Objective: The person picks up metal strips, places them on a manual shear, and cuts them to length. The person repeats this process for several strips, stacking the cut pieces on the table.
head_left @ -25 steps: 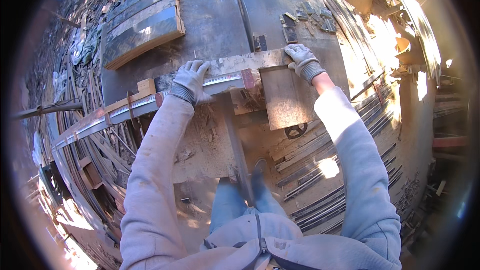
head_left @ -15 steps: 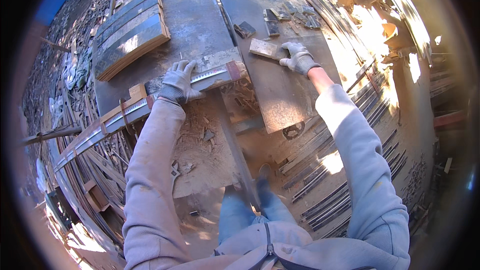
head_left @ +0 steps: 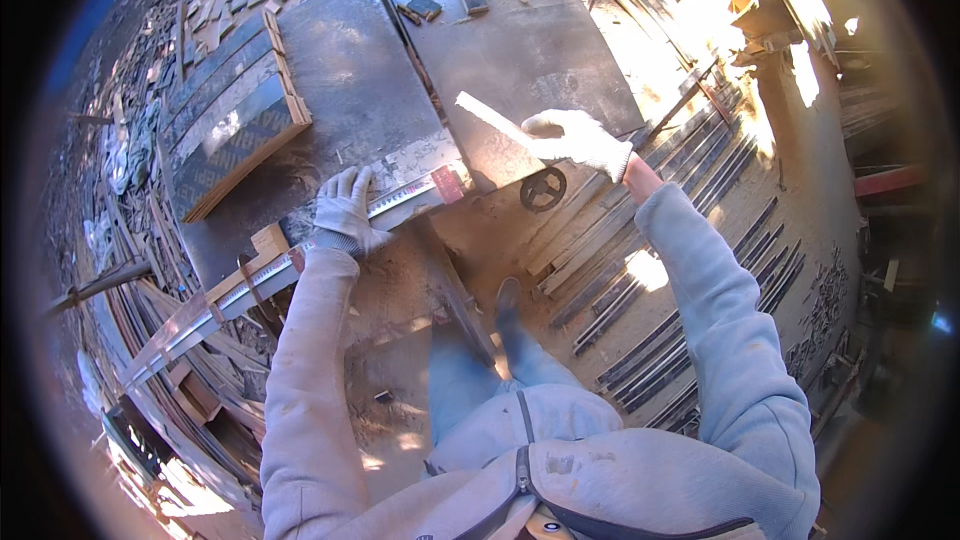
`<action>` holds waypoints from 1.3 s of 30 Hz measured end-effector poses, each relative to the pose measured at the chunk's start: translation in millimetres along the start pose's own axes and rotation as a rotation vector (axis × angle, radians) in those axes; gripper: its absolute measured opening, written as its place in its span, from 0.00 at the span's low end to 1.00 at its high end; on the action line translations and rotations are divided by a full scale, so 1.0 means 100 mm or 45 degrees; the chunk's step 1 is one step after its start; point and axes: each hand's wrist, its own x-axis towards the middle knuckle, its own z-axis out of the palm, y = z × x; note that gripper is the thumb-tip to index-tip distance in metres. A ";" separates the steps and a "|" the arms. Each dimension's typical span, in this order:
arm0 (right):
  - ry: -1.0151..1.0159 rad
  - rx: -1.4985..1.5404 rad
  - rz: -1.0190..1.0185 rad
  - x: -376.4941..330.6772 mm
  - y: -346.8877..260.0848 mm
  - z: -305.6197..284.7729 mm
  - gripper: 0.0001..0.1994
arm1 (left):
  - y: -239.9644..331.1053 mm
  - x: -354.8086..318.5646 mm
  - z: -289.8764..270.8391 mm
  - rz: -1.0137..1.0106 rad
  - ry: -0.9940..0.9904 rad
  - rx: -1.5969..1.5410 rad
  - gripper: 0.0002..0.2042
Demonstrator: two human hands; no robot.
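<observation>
Pale wood strip point(head_left: 488, 118), pinched at its near end by the fingers of the right hand point(head_left: 580, 140), the nearer one, points away and leftward over the table point(head_left: 530, 50); left hand point(head_left: 345, 210), well apart, lies across the ruler point(head_left: 405, 193), thumb spread from fingers.

We can make out small dark numbers running along the white measuring strip point(head_left: 400, 196) on the long metal bar point(head_left: 408, 211). On the dark top board point(head_left: 232, 145) of the stack, we see big tan block letters, but only some are clear to us.
</observation>
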 end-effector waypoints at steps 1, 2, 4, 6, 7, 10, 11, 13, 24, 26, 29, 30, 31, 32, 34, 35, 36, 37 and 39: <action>0.043 -0.149 -0.064 0.12 -0.06 0.03 0.27 | 0.02 -0.01 -0.03 -0.026 -0.056 0.009 0.62; 0.086 -0.299 -0.134 0.27 -0.12 0.05 0.28 | 0.03 0.00 -0.06 -0.039 -0.074 -0.008 0.62; 0.152 -0.561 -0.237 0.54 -0.21 0.12 0.30 | 0.05 0.02 -0.11 -0.057 -0.135 0.037 0.62; 0.206 -0.811 -0.292 0.77 -0.29 0.19 0.30 | 0.06 0.04 -0.15 -0.072 -0.168 0.059 0.62; 0.198 -0.891 -0.415 0.86 -0.32 0.23 0.26 | 0.06 0.05 -0.17 -0.081 -0.180 0.048 0.62; 0.219 -0.993 -0.746 1.09 -0.43 0.34 0.26 | 0.05 0.06 -0.20 -0.088 -0.217 0.020 0.62; 0.216 -0.952 -0.776 1.14 -0.47 0.35 0.26 | 0.04 0.07 -0.20 -0.083 -0.222 0.018 0.62; 0.117 -0.924 -0.623 1.23 -0.54 0.35 0.25 | 0.04 0.06 -0.20 -0.064 -0.196 0.017 0.60; -0.037 -1.330 -0.590 1.75 -0.23 0.63 0.18 | 0.08 0.08 -0.23 -0.113 -0.348 0.068 0.62; 0.042 -1.307 -0.709 1.65 -0.20 0.61 0.17 | 0.07 0.07 -0.22 -0.106 -0.321 0.058 0.62; -0.022 -1.491 -0.555 1.45 -0.39 0.60 0.20 | 0.05 0.05 -0.17 -0.075 -0.257 0.060 0.61; -0.001 -1.360 -0.523 1.39 -0.51 0.66 0.21 | 0.05 0.03 -0.15 -0.066 -0.221 0.056 0.61; 0.080 -1.271 -0.498 1.39 -0.66 0.82 0.23 | 0.05 0.03 -0.12 -0.073 -0.203 0.063 0.60; 0.228 -1.173 -0.550 1.42 -0.82 1.05 0.24 | 0.05 0.03 -0.10 -0.052 -0.138 0.052 0.59; 0.238 -1.331 -0.810 1.57 -1.07 1.53 0.27 | 0.04 0.02 -0.06 -0.006 -0.023 -0.024 0.56; 0.356 -1.306 -0.818 1.69 -1.17 1.77 0.25 | 0.02 0.02 -0.04 0.002 0.008 -0.052 0.54; 0.304 -1.333 -0.671 1.81 -1.22 1.98 0.23 | 0.01 0.02 -0.03 0.032 0.062 -0.060 0.55; 0.255 -1.298 -0.539 1.91 -1.22 2.09 0.19 | 0.00 0.03 -0.02 0.028 0.056 -0.057 0.57; 0.232 -1.264 -0.392 2.01 -1.12 2.24 0.10 | -0.01 0.03 0.00 0.011 0.045 -0.098 0.58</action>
